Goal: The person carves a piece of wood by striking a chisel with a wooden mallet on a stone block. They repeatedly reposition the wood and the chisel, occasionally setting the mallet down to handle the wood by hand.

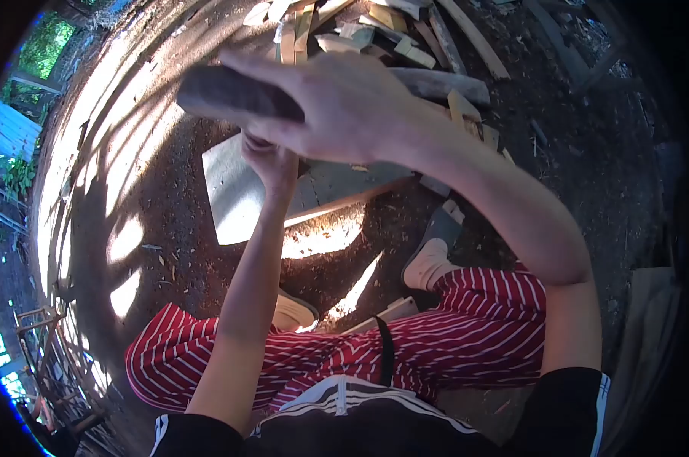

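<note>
My right hand (352, 103) is raised in front of me, wrapped around a dark, oblong block with a rounded end (226, 93). The block points to the left and is slightly blurred. My left hand (270, 161) is right below it with fingers curled. My right hand covers much of the left, and what the left fingers hold, if anything, I cannot tell. Under both hands a flat grey slab (238, 194) lies on the ground, partly in sunlight, with a pale wooden edge along its near side.
Cut wood pieces (413, 49) are heaped beyond the slab. My sandalled feet (436, 263) and striped trouser legs (466, 327) are close on the near side. Wood chips lie scattered over the dirt ground (185, 251). A stack of sticks (51, 358) stands at the lower left.
</note>
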Available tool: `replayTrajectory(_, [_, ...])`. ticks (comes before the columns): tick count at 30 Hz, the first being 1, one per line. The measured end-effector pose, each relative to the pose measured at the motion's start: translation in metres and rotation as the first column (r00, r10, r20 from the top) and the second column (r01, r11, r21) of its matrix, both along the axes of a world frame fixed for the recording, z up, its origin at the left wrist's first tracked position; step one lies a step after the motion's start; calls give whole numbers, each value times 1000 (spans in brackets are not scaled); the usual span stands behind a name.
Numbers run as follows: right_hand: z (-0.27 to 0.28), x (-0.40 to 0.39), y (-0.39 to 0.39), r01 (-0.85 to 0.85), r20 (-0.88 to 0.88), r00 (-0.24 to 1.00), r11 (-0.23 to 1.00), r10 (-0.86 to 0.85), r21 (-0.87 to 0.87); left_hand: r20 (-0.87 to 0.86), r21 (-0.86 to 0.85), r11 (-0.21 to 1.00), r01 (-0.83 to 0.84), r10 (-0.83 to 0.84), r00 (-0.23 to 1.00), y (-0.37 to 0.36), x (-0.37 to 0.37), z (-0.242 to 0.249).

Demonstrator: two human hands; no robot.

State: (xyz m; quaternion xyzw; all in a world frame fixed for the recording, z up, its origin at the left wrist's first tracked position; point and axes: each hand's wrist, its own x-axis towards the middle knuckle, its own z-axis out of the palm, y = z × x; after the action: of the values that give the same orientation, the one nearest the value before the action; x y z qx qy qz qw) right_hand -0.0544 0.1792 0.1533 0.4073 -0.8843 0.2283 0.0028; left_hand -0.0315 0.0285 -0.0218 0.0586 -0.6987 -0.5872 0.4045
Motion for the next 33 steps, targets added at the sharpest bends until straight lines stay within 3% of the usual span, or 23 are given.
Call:
replayTrajectory(1, [1,4,-1,1,16,1000,1000,-1,0,54,-37,999,23,-21,998,-3,4,-6])
replayTrajectory(3, [3,4,-7,-40,-135,990,869,-31,-493,105,-62,997,40,-33,994,-4,2,-20])
replayTrajectory(4, [-9,5,-11,-100,-246,967,781,-71,-616,-22,151,980,126,-125,992,-4,1,-29])
replayTrajectory(5, [-14,6,-12,-109,-248,967,778,-63,-619,-168,337,913,231,-183,969,-1,2,-24])
replayTrajectory(6, [-18,7,-9,-65,-157,987,943,14,-326,-89,317,934,164,-143,986,0,4,-17])
replayTrajectory(7, [-14,10,-8,-43,-44,998,999,44,9,-94,307,937,167,-145,985,-1,5,-12])
replayTrajectory(9, [-7,6,-10,-48,-114,992,999,47,0,-1,51,997,49,-49,999,1,5,-8])
replayTrajectory(10, [-4,9,-12,-54,-146,989,986,30,-161,82,-244,968,-53,75,994,-12,2,-25])
replayTrajectory(11, [-1,8,-13,-71,-189,982,948,12,-310,85,-236,970,-50,72,994,-22,-6,-43])
replayTrajectory(12, [0,10,-13,-88,-264,964,902,-29,-422,-88,149,938,312,-302,949,-31,-10,-59])
replayTrajectory(13, [-8,9,-14,-99,-265,964,903,-17,-417,-380,411,641,648,-526,761,-36,-11,-66])
replayTrajectory(14, [-23,8,-15,-84,-227,973,963,25,-257,-182,335,858,390,-347,920,-21,-4,-38])
replayTrajectory(15, [-30,6,-15,-72,-190,980,993,53,-93,-13,185,977,103,-103,995,-3,3,-7])
replayTrajectory(16, [-17,6,-11,-52,-137,989,998,56,29,-43,41,999,13,-11,999,-1,4,-5])
replayTrajectory(17, [-11,2,-12,-52,-151,987,998,56,31,-57,42,999,14,-11,998,-3,0,-5])
replayTrajectory(19, [-11,3,-18,-62,-221,975,964,3,-260,163,-94,995,-18,33,986,-11,6,-15])
replayTrajectory(23, [-7,9,-20,-58,-223,974,899,-45,-434,154,-3,997,-81,80,985,-10,6,-19])
replayTrajectory(25, [-6,9,-17,-46,-200,979,994,26,-97,-60,74,997,-21,26,998,-1,5,-11])
replayTrajectory(26, [-6,6,-16,-44,-181,982,995,59,86,-24,154,988,-8,12,1000,6,8,2])
replayTrajectory(27, [-9,7,-17,-42,-169,984,995,56,89,-11,158,987,-7,9,1000,4,9,-4])
replayTrajectory(29, [-13,10,-22,-28,-226,970,893,-83,-449,41,121,989,79,-85,996,-5,12,-23])
replayTrajectory(31, [-28,6,-23,-78,-277,957,848,-84,-525,30,57,997,44,-46,998,-7,11,-27])
replayTrajectory(33, [-31,3,-14,-28,-82,996,999,26,-16,-10,69,996,60,-60,998,0,12,-13])
